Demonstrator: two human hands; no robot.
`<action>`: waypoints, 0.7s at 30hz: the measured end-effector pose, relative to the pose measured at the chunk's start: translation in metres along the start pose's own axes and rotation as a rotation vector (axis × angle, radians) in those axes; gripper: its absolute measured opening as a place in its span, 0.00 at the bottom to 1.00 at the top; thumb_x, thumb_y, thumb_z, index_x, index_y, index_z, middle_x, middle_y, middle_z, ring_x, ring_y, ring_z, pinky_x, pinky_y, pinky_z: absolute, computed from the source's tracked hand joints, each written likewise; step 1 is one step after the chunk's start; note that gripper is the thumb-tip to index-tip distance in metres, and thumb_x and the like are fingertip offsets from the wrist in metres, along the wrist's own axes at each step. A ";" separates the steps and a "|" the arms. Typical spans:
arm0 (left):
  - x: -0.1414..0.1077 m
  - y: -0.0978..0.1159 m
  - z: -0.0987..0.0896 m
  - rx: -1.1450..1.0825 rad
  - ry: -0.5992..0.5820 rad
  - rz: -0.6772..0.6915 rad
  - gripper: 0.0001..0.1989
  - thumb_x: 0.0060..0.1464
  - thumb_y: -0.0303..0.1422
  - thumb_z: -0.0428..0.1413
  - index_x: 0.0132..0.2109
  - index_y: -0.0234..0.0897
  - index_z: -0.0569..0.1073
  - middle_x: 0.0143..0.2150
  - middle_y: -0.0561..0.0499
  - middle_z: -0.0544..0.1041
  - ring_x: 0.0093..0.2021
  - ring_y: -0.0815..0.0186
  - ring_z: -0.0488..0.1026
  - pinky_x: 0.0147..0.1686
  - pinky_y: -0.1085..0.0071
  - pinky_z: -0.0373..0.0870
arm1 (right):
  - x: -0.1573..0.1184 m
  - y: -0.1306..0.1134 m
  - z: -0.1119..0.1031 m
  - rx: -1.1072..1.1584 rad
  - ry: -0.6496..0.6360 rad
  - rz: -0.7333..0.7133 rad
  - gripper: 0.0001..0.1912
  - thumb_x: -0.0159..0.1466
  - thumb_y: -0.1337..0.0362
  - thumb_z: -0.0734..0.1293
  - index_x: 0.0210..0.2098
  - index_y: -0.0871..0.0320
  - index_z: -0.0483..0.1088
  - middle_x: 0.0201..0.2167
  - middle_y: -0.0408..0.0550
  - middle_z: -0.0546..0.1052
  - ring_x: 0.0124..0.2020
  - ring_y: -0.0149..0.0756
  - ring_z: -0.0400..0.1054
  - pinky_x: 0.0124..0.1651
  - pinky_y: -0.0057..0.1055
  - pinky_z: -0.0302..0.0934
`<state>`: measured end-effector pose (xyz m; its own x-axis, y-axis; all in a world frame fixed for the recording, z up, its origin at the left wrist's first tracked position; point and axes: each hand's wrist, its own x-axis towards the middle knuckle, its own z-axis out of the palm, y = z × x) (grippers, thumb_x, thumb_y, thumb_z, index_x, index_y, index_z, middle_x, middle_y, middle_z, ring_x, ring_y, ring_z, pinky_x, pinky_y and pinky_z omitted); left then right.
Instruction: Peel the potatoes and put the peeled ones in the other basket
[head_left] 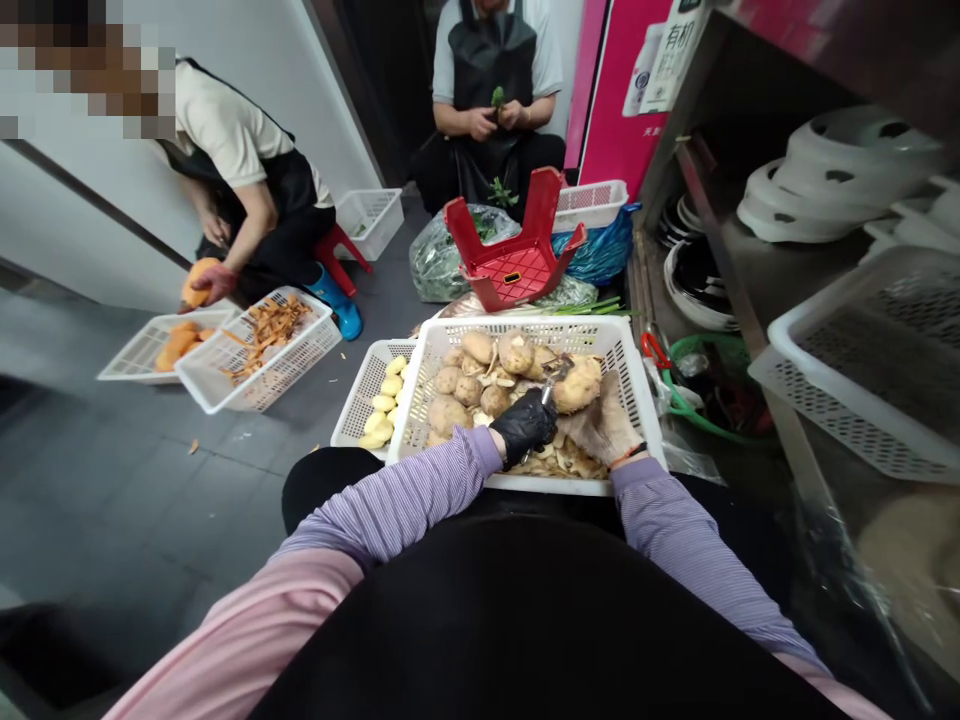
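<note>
**Peeling a potato over the white basket**

We saw the left hand [525, 425], in a black glove, closed around a peeler [553, 380]; its metal head pointed up and to the right, away from the person, with its long axis running on that diagonal. The right hand [604, 425], in a soiled light glove, was wrapped around a potato [577, 385], fingers curled under and behind it. The potato lay with its long axis roughly left to right, slightly tilted, the peeler head touching its left end. Both hands hung over the near right part of a white basket [637, 390] resting on the person's lap.

We counted roughly eight unpeeled potatoes [480, 375] in that basket, piled toward the far left; the exact count was hard to tell under the hands. Peelings [559, 460] lay along the near edge, too many to count. Just left, touching, sat a second white basket [360, 400] with about six peeled yellow potatoes [384, 400] in a column.

Two other people sat beyond. One at far left held an orange vegetable [196, 280] over two more white baskets [255, 380], one holding orange peelings. One at the back held greens [497, 98]. One red stool [517, 250] lay upturned between them and us.
</note>
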<state>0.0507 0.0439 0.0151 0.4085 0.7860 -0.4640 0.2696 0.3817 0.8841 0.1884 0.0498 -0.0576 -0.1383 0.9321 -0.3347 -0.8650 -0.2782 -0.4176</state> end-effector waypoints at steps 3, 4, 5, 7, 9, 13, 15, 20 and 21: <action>-0.003 -0.003 0.004 -0.012 0.015 -0.083 0.08 0.56 0.26 0.55 0.36 0.37 0.61 0.22 0.61 0.62 0.18 0.76 0.60 0.17 0.80 0.57 | 0.002 0.002 -0.001 0.052 0.080 0.052 0.25 0.69 0.45 0.58 0.57 0.51 0.67 0.47 0.49 0.80 0.52 0.42 0.73 0.50 0.48 0.72; -0.005 -0.005 0.004 -0.026 0.011 -0.096 0.06 0.57 0.25 0.53 0.39 0.37 0.62 0.22 0.62 0.63 0.17 0.77 0.59 0.17 0.81 0.57 | 0.004 0.003 -0.003 0.049 0.113 0.049 0.24 0.70 0.47 0.57 0.58 0.51 0.67 0.46 0.49 0.80 0.52 0.42 0.73 0.51 0.49 0.71; -0.006 -0.007 0.005 -0.030 -0.002 -0.104 0.07 0.57 0.23 0.51 0.41 0.36 0.62 0.22 0.62 0.63 0.17 0.77 0.59 0.17 0.81 0.57 | 0.006 0.004 -0.006 0.045 0.145 0.034 0.23 0.70 0.48 0.57 0.58 0.52 0.67 0.46 0.49 0.81 0.52 0.42 0.73 0.51 0.50 0.71; -0.010 -0.009 0.006 0.002 -0.027 -0.132 0.11 0.56 0.21 0.49 0.45 0.36 0.62 0.23 0.62 0.63 0.16 0.77 0.58 0.16 0.82 0.56 | 0.011 0.006 -0.013 0.064 0.215 0.002 0.25 0.70 0.47 0.57 0.58 0.53 0.67 0.44 0.50 0.81 0.51 0.44 0.74 0.51 0.51 0.71; -0.015 -0.009 0.008 0.093 -0.045 -0.185 0.14 0.55 0.20 0.50 0.47 0.36 0.62 0.23 0.63 0.62 0.15 0.77 0.58 0.15 0.82 0.56 | 0.015 0.007 -0.020 0.113 0.257 0.002 0.27 0.68 0.44 0.58 0.58 0.53 0.67 0.43 0.51 0.81 0.49 0.45 0.75 0.50 0.52 0.71; -0.025 -0.002 0.007 0.294 -0.008 -0.174 0.17 0.56 0.22 0.52 0.52 0.37 0.63 0.25 0.63 0.62 0.15 0.77 0.60 0.14 0.81 0.58 | 0.017 0.004 -0.025 0.135 0.209 0.029 0.24 0.66 0.44 0.61 0.54 0.52 0.68 0.39 0.47 0.81 0.41 0.42 0.76 0.46 0.49 0.73; -0.029 0.001 0.001 0.336 0.044 -0.070 0.18 0.58 0.25 0.52 0.56 0.38 0.64 0.28 0.61 0.64 0.16 0.77 0.61 0.16 0.81 0.60 | 0.014 0.000 -0.025 0.121 0.201 0.062 0.19 0.67 0.49 0.63 0.51 0.52 0.70 0.36 0.45 0.81 0.36 0.39 0.76 0.44 0.46 0.74; -0.034 -0.005 -0.022 0.340 0.140 -0.017 0.22 0.65 0.36 0.49 0.64 0.37 0.64 0.28 0.56 0.69 0.18 0.75 0.62 0.19 0.79 0.62 | 0.006 -0.008 -0.022 0.125 0.107 0.062 0.15 0.66 0.56 0.65 0.51 0.50 0.70 0.35 0.43 0.81 0.36 0.39 0.77 0.43 0.43 0.74; -0.032 -0.006 -0.026 0.352 0.150 0.000 0.23 0.65 0.37 0.49 0.64 0.37 0.65 0.26 0.56 0.70 0.18 0.74 0.62 0.20 0.78 0.63 | 0.006 -0.009 -0.023 0.122 0.085 0.059 0.16 0.66 0.57 0.65 0.52 0.51 0.70 0.36 0.44 0.82 0.37 0.39 0.77 0.44 0.43 0.74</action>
<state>0.0133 0.0287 0.0264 0.2835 0.8583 -0.4278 0.5631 0.2122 0.7987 0.2062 0.0524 -0.0753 -0.1536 0.8908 -0.4276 -0.9094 -0.2967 -0.2915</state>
